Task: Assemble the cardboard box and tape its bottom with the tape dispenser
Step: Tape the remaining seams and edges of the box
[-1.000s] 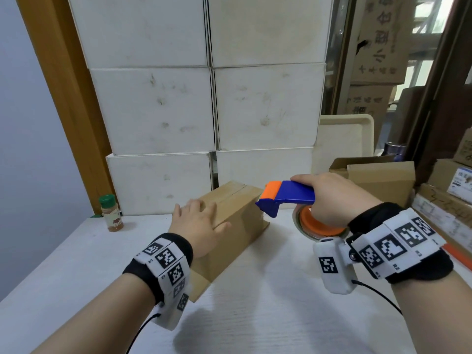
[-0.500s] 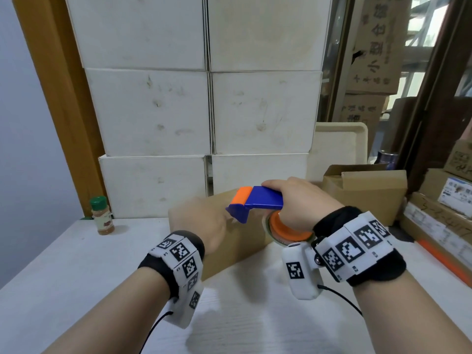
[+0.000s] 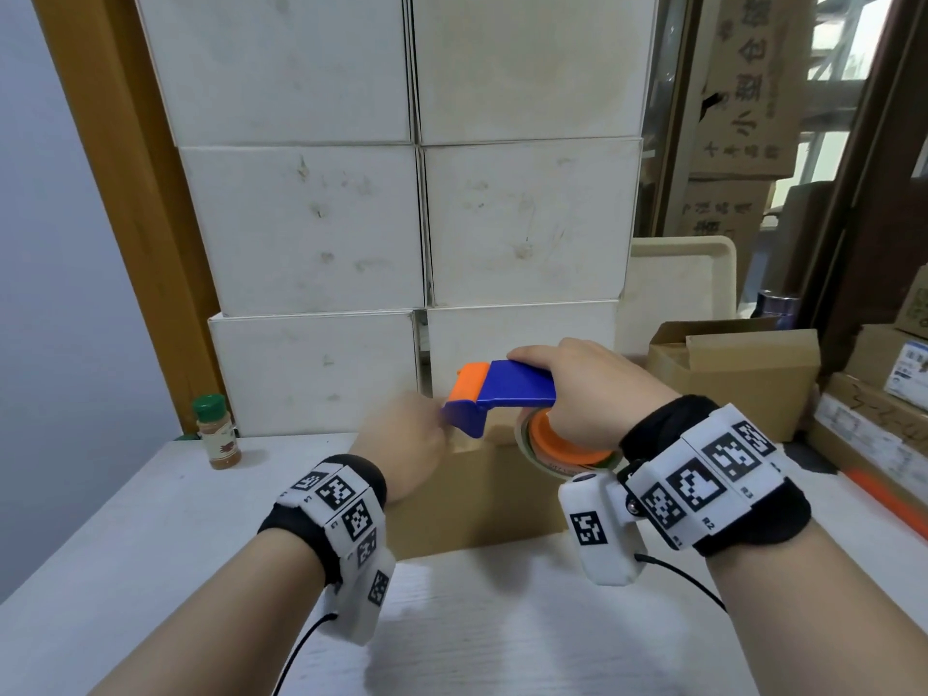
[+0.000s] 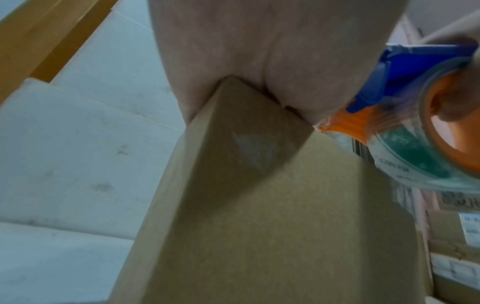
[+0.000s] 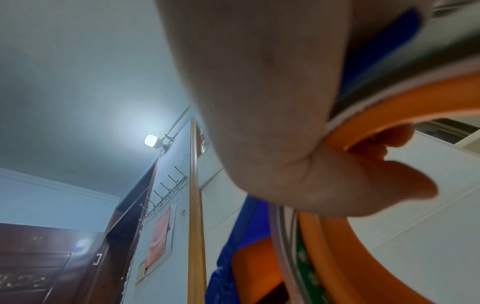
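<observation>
A brown cardboard box (image 3: pixel 482 499) stands on the white table (image 3: pixel 150 535), its long side towards me. My left hand (image 3: pixel 409 439), blurred, rests on the box's top left end. In the left wrist view its palm (image 4: pixel 259 51) presses on the box's upper corner (image 4: pixel 259 205), and its fingers are hidden. My right hand (image 3: pixel 587 394) grips the blue and orange tape dispenser (image 3: pixel 507 391) above the box's top. The dispenser's orange nose is right next to the left hand. In the right wrist view the fingers (image 5: pixel 389 142) curl through the orange roll core (image 5: pixel 415 98).
White cartons (image 3: pixel 417 218) are stacked against the wall just behind the box. A green-capped spice jar (image 3: pixel 218 434) stands at the back left. An open cardboard box (image 3: pixel 728 379), a cream tray (image 3: pixel 678 288) and more cartons (image 3: pixel 884 394) crowd the right side.
My right hand has carried the dispenser left, close to the left hand. The box has swung round from a slant to lie broadside to me, with the left hand still on it.
</observation>
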The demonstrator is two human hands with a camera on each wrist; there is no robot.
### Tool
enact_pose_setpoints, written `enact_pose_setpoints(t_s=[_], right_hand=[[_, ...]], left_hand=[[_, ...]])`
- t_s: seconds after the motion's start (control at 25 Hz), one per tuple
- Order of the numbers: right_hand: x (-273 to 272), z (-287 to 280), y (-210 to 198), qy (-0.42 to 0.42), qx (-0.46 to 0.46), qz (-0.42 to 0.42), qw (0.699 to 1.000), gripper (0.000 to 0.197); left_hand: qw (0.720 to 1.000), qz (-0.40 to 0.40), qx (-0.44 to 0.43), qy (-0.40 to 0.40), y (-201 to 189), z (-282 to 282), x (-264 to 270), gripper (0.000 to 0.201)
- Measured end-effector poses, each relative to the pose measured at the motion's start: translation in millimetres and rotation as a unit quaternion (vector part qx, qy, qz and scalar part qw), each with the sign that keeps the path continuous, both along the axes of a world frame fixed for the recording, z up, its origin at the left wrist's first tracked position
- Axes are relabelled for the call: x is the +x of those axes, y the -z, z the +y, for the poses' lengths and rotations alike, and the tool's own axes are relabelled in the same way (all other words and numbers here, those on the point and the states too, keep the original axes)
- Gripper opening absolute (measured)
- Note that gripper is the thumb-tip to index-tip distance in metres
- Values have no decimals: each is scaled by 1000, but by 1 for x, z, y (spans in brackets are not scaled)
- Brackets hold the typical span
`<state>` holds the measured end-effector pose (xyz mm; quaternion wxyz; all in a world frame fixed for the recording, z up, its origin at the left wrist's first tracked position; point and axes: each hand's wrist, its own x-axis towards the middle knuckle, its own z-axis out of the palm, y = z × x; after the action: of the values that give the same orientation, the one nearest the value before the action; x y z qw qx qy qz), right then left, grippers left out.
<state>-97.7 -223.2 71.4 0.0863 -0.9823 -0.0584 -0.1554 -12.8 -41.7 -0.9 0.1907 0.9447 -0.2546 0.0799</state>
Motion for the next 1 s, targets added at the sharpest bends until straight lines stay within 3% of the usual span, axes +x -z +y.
enact_pose_setpoints(t_s=[0.24, 0.4, 0.56, 0.88, 1.0], right_hand=[[4, 3, -11, 2, -8, -12, 1000, 57], [7, 6, -15, -6, -12, -21, 1000, 56], [13, 12, -18, -19, -15, -33, 999, 53], [29, 19, -14, -23, -20, -28, 999, 56], [31, 19, -9, -18, -27, -22, 999, 57]], left_hand=[[999, 7, 50, -18, 12, -4, 14, 46], [997, 11, 82, 8, 7, -5, 15, 37], [993, 16, 112, 30, 0, -4, 8, 43], [994, 20, 106, 33, 0, -5, 9, 44], [997, 36, 63, 26, 2, -4, 12, 38]])
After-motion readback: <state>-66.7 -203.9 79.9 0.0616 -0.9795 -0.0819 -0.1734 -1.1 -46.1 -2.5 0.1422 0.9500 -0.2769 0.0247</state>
